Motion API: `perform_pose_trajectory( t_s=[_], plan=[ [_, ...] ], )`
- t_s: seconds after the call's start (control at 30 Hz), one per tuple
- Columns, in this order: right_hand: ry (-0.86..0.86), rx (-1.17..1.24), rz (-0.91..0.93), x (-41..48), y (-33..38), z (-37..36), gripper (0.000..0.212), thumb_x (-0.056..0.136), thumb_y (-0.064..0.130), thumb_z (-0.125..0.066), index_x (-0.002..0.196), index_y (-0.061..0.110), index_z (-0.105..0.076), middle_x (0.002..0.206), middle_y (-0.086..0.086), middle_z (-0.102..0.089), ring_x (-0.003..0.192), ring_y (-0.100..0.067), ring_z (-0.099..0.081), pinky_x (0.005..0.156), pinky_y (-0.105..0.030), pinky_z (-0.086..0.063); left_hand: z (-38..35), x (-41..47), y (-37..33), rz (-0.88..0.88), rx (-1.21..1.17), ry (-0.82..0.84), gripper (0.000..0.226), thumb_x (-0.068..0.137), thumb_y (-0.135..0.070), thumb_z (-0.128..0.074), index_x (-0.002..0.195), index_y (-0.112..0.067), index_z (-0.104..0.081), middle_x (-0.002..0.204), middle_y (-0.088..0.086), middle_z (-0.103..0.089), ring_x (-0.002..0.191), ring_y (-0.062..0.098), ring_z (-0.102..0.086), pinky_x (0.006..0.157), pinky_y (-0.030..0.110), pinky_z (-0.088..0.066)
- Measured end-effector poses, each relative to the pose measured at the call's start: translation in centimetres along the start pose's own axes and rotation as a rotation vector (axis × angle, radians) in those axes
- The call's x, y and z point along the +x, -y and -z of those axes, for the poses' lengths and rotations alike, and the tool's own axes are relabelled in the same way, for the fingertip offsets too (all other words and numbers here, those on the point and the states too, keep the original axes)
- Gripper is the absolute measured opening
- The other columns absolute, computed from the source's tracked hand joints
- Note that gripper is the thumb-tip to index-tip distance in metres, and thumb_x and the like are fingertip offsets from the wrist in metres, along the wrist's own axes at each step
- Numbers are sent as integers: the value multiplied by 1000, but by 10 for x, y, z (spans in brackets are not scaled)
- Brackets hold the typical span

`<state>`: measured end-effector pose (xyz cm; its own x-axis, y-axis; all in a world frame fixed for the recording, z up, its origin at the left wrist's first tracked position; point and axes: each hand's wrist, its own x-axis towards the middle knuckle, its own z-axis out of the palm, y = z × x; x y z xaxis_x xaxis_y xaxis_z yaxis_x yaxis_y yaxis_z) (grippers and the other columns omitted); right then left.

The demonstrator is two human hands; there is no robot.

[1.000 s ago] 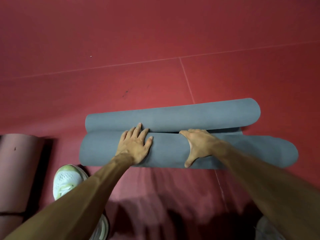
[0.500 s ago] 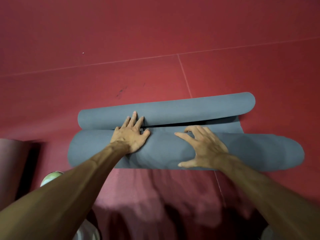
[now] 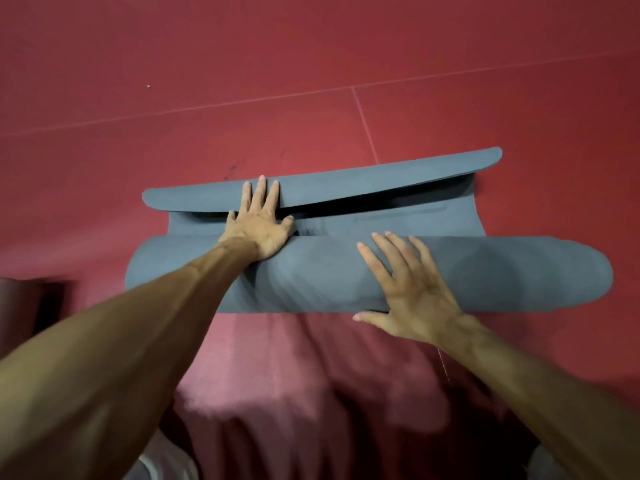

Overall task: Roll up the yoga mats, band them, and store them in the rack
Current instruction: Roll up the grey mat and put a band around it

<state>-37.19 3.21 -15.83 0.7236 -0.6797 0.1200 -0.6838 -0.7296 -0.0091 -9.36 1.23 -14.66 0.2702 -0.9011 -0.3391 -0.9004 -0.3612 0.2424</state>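
1. The grey yoga mat [image 3: 485, 271] lies crosswise on the red floor [image 3: 311, 46], most of it wound into a thick roll on the side nearest the person; beyond the roll a short stretch lies flat, and the far end curls up into a long raised lip.
2. The left hand [image 3: 258, 226] reaches over the left part of the roll; the heel of the palm sits on the top of the roll, and the fingers [image 3: 259, 192] run straight and close together across the flat stretch, their tips lying on the raised lip; the thumb is spread out to the right, over the dark gap between roll and lip; the hand grips nothing.
3. The right hand [image 3: 412, 289] lies flat on top of the roll, right of the middle; its fingers [image 3: 381, 258] are straight and fanned wide, pointing away and a little to the left, the tips just short of the roll's far edge; the thumb sticks out to the left along the roll's near lower edge; nothing is pinched or clasped.
4. Both bare forearms stretch in from the bottom corners.
5. At the left edge, well apart from the grey mat, part of a reddish-brown rolled mat [image 3: 17, 306] shows, blurred.
6. Thin pale seam lines [image 3: 363, 119] cross the floor beyond the mat.
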Motion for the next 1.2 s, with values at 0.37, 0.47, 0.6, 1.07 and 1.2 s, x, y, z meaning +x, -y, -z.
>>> perform_pose_trajectory(
  t_s=[0.37,0.47,0.6,1.07,1.2],
  plan=[
    [100,-63,-4,19,-4,0,135,16,45,-90,136,11,-38,124,-17,-54,108,-35,-56,92,-56,-45,5,-16,0,-123,30,-173,66,95,-35,-38,154,-27,-9,160,-17,3,147,9,7,117,55,-7],
    [135,-20,-5,27,-13,2,136,15,50,-88,136,11,-40,122,-15,-55,105,-34,-57,91,-53,-45,0,-30,1,-131,74,-186,62,97,-36,-33,153,-28,-10,160,-17,1,147,7,6,118,51,-8],
    [276,14,-9,36,-17,12,128,31,52,-84,144,17,-35,133,-7,-48,117,-27,-50,98,-49,-38,-13,-60,3,-140,164,-217,61,94,-43,-4,153,-29,-12,160,-14,-2,148,10,0,118,42,-8],
    [755,419,-58,24,-17,49,100,37,53,-87,124,40,-40,112,16,-54,106,-9,-51,91,-29,-42,-37,-136,9,-172,204,-193,59,97,-41,-13,147,-20,-36,154,1,-33,142,30,-30,111,49,-27],
    [745,397,-74,22,-16,47,116,41,58,-85,140,35,-28,122,10,-50,113,-14,-48,97,-33,-41,-34,-131,7,-164,195,-171,69,90,-47,3,152,-25,-18,160,-3,-15,148,24,-11,117,44,-11]
  ],
)
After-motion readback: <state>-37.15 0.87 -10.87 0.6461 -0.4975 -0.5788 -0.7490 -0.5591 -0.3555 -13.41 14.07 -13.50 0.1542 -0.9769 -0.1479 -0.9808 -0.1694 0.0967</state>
